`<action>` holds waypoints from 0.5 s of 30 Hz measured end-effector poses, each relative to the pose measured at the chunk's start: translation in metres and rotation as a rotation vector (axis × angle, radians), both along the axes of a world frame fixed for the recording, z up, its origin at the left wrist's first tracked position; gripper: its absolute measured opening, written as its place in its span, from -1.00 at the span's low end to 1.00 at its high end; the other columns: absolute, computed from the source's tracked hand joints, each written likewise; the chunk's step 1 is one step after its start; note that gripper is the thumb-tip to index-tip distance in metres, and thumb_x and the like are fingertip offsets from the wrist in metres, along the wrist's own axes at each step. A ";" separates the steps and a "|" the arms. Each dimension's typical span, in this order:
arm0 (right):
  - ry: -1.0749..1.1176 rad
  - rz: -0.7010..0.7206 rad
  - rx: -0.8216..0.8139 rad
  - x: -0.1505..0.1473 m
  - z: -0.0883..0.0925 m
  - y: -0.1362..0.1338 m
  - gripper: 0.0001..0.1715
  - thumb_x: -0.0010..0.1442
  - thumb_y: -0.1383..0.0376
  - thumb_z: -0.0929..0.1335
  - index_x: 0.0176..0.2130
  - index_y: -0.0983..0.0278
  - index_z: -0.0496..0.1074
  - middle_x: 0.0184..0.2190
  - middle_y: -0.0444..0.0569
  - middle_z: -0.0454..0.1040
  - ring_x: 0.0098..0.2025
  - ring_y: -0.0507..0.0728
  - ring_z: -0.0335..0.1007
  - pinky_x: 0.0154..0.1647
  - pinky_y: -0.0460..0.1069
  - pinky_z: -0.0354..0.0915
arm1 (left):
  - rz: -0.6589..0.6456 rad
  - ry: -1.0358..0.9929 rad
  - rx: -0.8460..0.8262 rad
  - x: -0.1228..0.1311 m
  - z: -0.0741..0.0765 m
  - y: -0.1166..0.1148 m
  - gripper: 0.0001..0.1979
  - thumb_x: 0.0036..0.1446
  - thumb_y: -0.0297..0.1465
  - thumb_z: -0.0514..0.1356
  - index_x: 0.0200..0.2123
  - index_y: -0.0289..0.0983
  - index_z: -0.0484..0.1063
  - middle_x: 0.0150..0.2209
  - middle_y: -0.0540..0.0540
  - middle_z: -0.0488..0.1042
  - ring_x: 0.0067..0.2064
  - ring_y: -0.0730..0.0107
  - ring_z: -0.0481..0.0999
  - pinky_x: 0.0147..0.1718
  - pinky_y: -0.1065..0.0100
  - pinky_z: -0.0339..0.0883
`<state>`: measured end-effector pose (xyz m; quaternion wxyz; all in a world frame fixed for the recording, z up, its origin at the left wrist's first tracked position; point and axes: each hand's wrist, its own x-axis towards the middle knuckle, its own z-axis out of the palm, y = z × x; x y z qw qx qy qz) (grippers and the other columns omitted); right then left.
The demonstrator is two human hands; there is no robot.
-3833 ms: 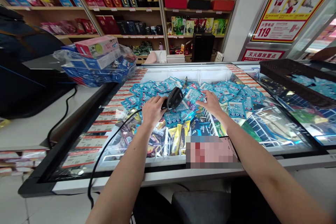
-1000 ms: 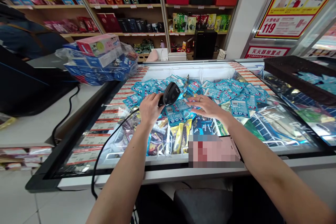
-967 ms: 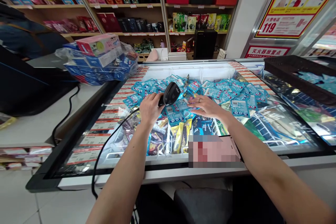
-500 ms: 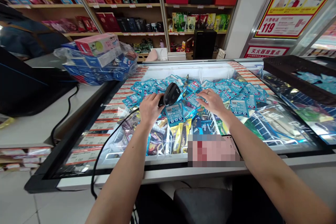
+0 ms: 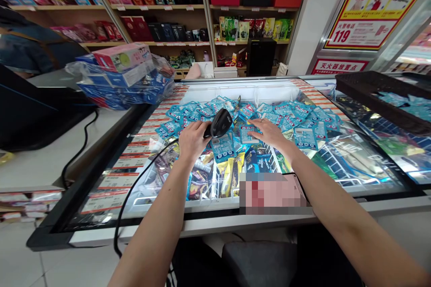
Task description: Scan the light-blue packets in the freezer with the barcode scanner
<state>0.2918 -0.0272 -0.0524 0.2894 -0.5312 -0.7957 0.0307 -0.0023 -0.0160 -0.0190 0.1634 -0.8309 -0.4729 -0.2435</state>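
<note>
My left hand [image 5: 192,141] is wrapped around the handle of a black corded barcode scanner [image 5: 221,123], its head tilted over the glass top of a freezer. Just below the scanner head lies a blue packet [image 5: 222,149] with a barcode at its upper left. My right hand [image 5: 272,135] is open, fingers stretched out leftward, with the thumb over the right part of another blue packet [image 5: 246,136]. Whether the fingertips press on it I cannot tell. Many similar blue packets [image 5: 298,112] are spread across the glass behind and to both sides.
A blurred-out phone [image 5: 299,188] lies at the freezer's front edge. Plastic-wrapped boxes [image 5: 123,76] sit at the left, and a dark basket [image 5: 377,98] with blue packets stands at the right. The scanner's cable [image 5: 134,184] runs down over the front left. Shelves of goods line the back.
My right hand has moved slightly left and down, and its fingers are more stretched. The packet beside it now lies flatter and nearer, barcode side up. My left hand and the scanner have barely moved.
</note>
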 end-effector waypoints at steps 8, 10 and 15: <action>0.247 -0.173 -0.072 0.007 -0.005 0.006 -0.43 -0.02 -0.12 0.36 -0.13 0.18 0.45 -0.24 0.02 0.40 -0.26 0.17 0.35 -0.29 0.07 0.30 | 0.004 0.000 -0.005 0.000 -0.001 0.001 -0.68 0.05 -0.33 0.14 -0.08 -0.16 0.35 -0.23 -0.13 0.45 -0.14 0.15 0.41 -0.24 0.25 0.23; 0.307 -0.190 -0.055 0.009 -0.005 0.008 -0.53 0.02 -0.08 0.34 -0.25 0.21 0.47 -0.32 -0.03 0.43 -0.33 0.12 0.34 -0.31 0.04 0.28 | 0.002 0.001 0.004 0.000 -0.002 0.001 -0.68 0.05 -0.33 0.14 -0.08 -0.16 0.35 -0.24 -0.13 0.45 -0.14 0.15 0.41 -0.25 0.26 0.22; 0.696 -0.191 -0.083 0.012 -0.008 0.013 -0.60 0.05 -0.04 0.31 -0.31 0.23 0.33 -0.46 -0.13 0.40 -0.53 0.03 0.32 -0.54 -0.05 0.23 | -0.027 -0.005 0.026 -0.001 -0.002 0.002 -0.68 0.05 -0.32 0.16 -0.08 -0.17 0.35 -0.25 -0.11 0.45 -0.16 0.17 0.41 -0.27 0.27 0.21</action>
